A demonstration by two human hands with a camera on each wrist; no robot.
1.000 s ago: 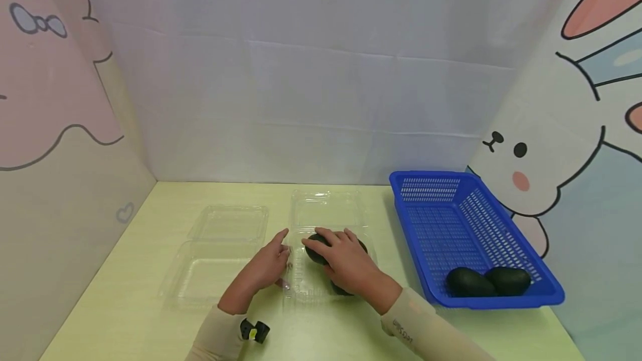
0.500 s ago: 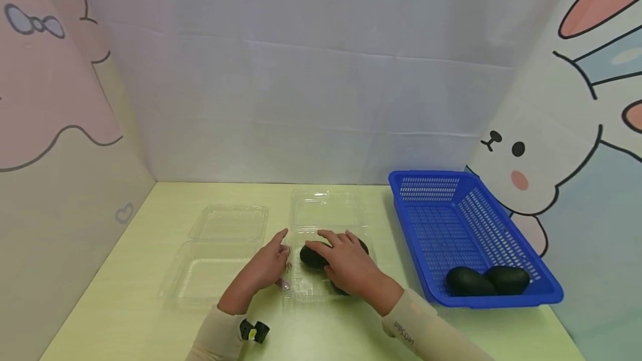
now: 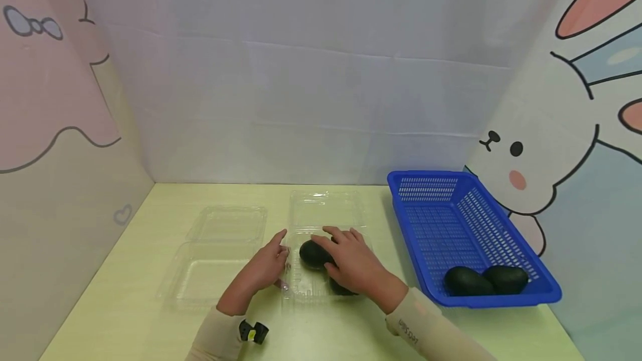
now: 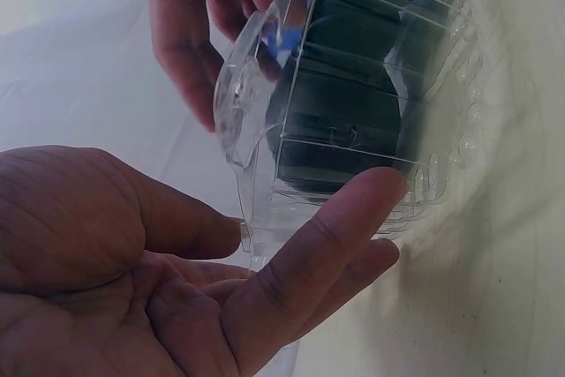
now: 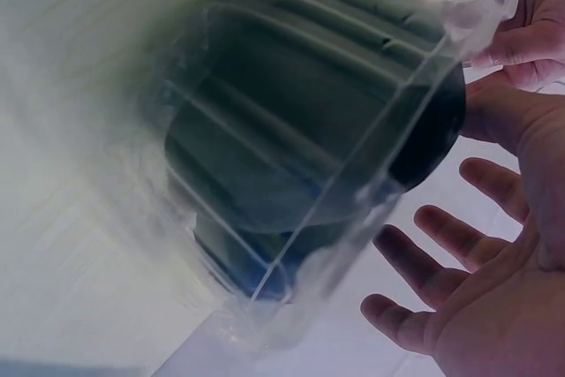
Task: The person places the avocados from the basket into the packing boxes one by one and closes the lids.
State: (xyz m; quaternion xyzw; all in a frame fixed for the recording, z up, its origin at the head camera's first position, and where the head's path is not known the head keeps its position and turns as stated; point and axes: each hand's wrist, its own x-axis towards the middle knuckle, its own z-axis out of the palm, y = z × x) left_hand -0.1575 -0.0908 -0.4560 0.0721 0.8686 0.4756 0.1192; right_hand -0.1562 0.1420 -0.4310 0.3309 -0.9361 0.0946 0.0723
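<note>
Fruit (image 3: 312,256) left-of-centre in the clear box (image 3: 307,293), we note, lies nearer the spread right hand (image 3: 355,263) than the rim-pinching left hand (image 3: 268,267).

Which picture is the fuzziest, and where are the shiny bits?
Right wrist: fuzziest, the table smeared and streaky; left wrist: white shiny glints on the rim of the clear box; head: clearest, with the blue basket crisp.
</note>
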